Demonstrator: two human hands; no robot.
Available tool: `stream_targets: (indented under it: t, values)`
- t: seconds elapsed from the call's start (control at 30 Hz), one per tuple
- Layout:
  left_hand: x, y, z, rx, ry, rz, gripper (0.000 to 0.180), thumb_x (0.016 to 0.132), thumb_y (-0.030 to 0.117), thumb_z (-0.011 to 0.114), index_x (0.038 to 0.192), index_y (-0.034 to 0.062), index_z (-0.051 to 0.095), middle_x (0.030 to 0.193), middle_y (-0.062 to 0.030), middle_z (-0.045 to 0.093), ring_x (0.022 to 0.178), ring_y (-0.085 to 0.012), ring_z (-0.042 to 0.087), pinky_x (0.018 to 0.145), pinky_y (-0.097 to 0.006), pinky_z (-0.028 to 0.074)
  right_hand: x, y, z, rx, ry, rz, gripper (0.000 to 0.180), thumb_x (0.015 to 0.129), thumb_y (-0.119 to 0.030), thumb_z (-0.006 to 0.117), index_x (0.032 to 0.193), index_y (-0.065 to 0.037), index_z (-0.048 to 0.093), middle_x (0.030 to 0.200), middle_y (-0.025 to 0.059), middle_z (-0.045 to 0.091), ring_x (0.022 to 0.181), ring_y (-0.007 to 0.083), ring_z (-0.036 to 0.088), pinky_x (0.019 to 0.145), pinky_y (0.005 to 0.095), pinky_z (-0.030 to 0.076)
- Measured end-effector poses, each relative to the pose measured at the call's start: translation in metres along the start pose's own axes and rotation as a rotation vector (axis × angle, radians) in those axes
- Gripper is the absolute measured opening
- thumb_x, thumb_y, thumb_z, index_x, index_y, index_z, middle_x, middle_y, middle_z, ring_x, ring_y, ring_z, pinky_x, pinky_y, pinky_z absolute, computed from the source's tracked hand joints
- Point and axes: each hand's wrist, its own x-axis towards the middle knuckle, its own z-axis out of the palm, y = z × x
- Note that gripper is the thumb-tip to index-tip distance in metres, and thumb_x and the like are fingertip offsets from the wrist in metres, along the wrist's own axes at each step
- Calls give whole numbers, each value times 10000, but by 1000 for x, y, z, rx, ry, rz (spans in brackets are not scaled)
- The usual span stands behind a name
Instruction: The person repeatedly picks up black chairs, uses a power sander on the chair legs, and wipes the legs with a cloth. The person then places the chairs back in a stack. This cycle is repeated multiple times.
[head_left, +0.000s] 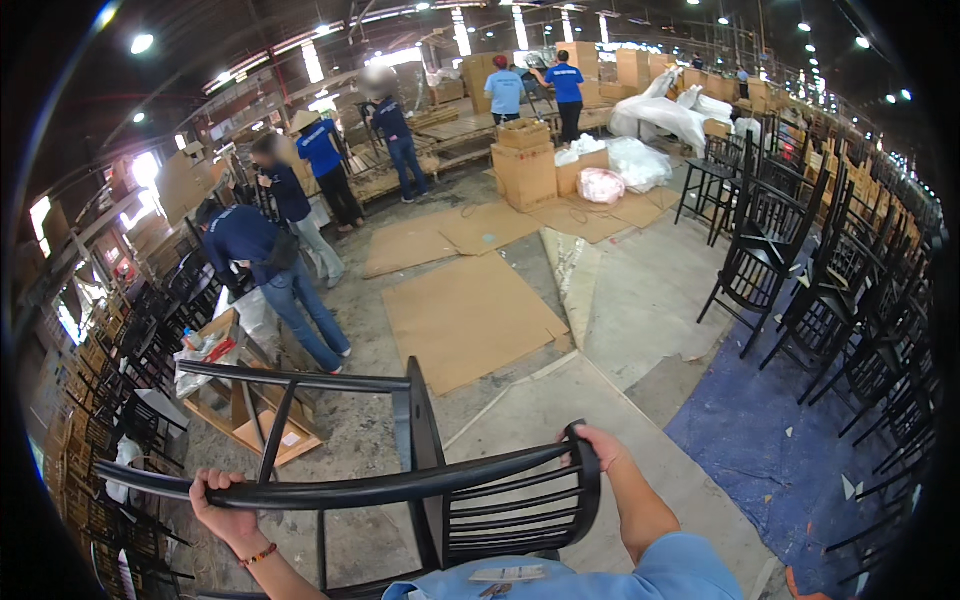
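You hold the black chair [370, 491] sideways before your torso [560, 582]. Your left hand [222, 508] wraps a leg [150, 483]; your right hand [600, 450] clasps the backrest's [589, 495] top end, likely balancing its length.

On my feed, the grey floor [360, 420] carried flat brown cardboard [470, 320] mid-frame, pale sheets [655, 285] right of it and a carton [524, 180] at upper centre; I saw black chairs [755, 275] along a blue sheet [725, 450] at lower right.
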Motion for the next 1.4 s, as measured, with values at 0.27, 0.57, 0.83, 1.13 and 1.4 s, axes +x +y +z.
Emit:
stream_targets:
  t: [0.27, 0.57, 0.83, 1.13, 1.4]
  values:
    - [57, -170, -47, 94, 485, -168, 232, 932, 264, 591, 797, 98, 500, 665, -46, 553, 625, -192, 543, 664, -375, 505, -86, -124, 46, -178, 349, -234, 260, 786, -181, 705, 933, 5, 598, 678, 91, 612, 605, 234, 643, 604, 372, 556]
    - [87, -341, -104, 110, 889, -251, 238, 915, 327, 580, 953, 92, 578, 903, -69, 636, 839, -234, 582, 773, -437, 497, 44, -287, 190, -914, 208, -278, 290, 777, -192, 703, 961, 11, 607, 734, 79, 623, 610, 170, 618, 605, 312, 509]
    - [83, -557, -30, 13, 507, -915, 555, 925, 524, 368, 1274, 129, 540, 1355, -106, 534, 1330, -435, 389, 994, -811, 112, 281, -211, 224, -1834, 125, -223, 582, 744, -249, 639, 1210, 91, 557, 1035, 297, 662, 990, 435, 645, 866, 467, 523]
    - [94, -644, -15, -207, 463, -1034, 281, 895, 301, 488, 989, 76, 627, 992, -91, 659, 1053, -290, 608, 943, -502, 495, 324, -168, 93, -1882, 92, -109, 509, 853, -225, 615, 1303, -28, 480, 1054, 239, 670, 1028, 405, 640, 875, 498, 504]
    - [195, -604, -64, 1051, -157, -665, 673, 705, 157, 848, 1251, -20, 498, 1262, -191, 597, 1161, -311, 590, 937, -416, 524, 275, -181, 2, -1594, -14, -229, 524, 883, -180, 582, 1376, -43, 472, 1365, 220, 518, 1209, 398, 537, 1028, 452, 428]
